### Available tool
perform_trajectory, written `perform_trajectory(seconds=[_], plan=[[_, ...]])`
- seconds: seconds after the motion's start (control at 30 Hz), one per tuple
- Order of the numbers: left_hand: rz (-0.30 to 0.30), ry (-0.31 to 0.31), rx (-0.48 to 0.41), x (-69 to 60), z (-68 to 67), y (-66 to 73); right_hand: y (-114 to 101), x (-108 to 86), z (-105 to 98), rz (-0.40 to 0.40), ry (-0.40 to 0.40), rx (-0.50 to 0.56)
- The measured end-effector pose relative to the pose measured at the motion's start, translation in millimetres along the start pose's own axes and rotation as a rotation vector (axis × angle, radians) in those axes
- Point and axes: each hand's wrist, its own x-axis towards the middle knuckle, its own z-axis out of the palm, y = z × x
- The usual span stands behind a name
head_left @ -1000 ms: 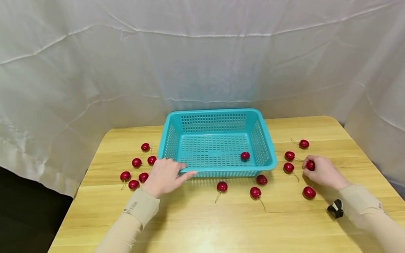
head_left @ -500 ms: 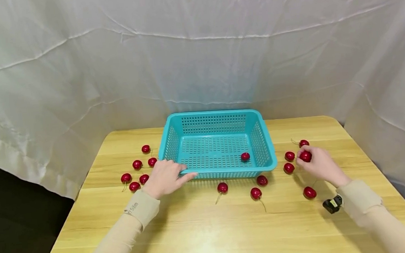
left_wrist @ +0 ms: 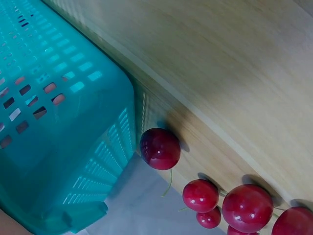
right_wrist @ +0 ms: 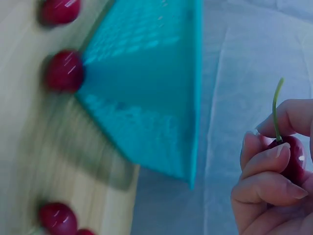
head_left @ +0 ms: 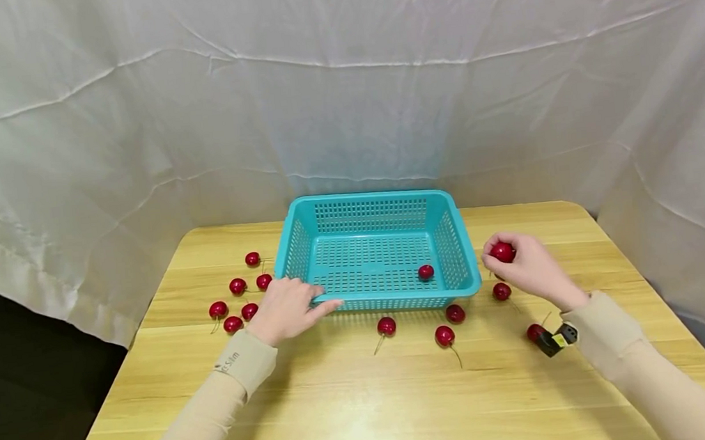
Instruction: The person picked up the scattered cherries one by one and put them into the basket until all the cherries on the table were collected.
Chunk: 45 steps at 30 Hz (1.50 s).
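Note:
My left hand (head_left: 287, 308) holds the near left rim of a turquoise plastic basket (head_left: 391, 299). Bits of fingers show through the basket's holes in the left wrist view. A single red cherry (head_left: 425, 272) lies inside, toward the right. Raised off the table just right of the basket, my right hand (head_left: 529, 264) grips another cherry (head_left: 503, 251). In the right wrist view that held cherry (right_wrist: 295, 161) sits among curled fingers, its green stem pointing up. Below this hand lies a cherry (head_left: 501, 291) on the wood, and one (head_left: 535, 332) is partly hidden by the wrist camera.
Several cherries (head_left: 238, 286) with stems are scattered left of the basket. In front of it lie three more, one (head_left: 386, 326) near the middle, another (head_left: 444, 336) and a third (head_left: 455, 314) close to the basket. A pale curtain (head_left: 349, 108) hangs behind the wooden table (head_left: 356, 408).
The right hand has lifted a cherry from the table and carried it left and away from me, toward the basket. The left hand stays on the rim.

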Motion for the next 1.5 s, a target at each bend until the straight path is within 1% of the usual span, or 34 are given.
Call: perform_trajectory(seconds=[0.17, 0.4, 0.53, 0.7, 0.77, 0.83, 0.93, 1.13, 1.27, 1.4, 1.5], plan=[[-0.003, -0.003, -0.006, 0.6, -0.2, -0.3, -20, 9.6, 1, -0.023, 0.026, 0.025], [-0.01, -0.012, -0.006, 0.3, 0.3, -0.4, -40, 24.2, 8, -0.049, 0.046, 0.04], [-0.014, -0.016, -0.005, 0.6, 0.5, -0.1, -50, 32.9, 14, -0.121, 0.077, 0.009], [-0.017, -0.024, -0.002, 0.8, -1.2, 1.0, -64, 42.5, 17, -0.242, 0.135, -0.112], [-0.017, -0.025, 0.001, 0.9, -2.0, 1.0, -71, 46.7, 17, -0.273, 0.134, -0.149], [-0.017, -0.026, 0.0, 0.9, -2.4, 0.9, -77, 51.0, 16, -0.297, 0.113, -0.174], [-0.016, -0.027, -0.007, 0.5, -2.6, 0.9, -85, 58.4, 15, -0.313, 0.054, -0.196], [-0.013, -0.021, -0.003, 0.3, -1.4, -0.2, -93, 76.1, 16, -0.294, -0.103, -0.248], [-0.009, -0.018, -0.004, 0.8, -0.6, -0.6, -92, 85.7, 19, -0.286, -0.183, -0.311], [-0.008, -0.017, -0.007, 0.8, -0.7, -0.4, -88, 92.0, 24, -0.283, -0.222, -0.366], [-0.008, -0.013, -0.005, 0.6, -0.6, -0.6, -86, 95.0, 26, -0.266, -0.258, -0.375]])
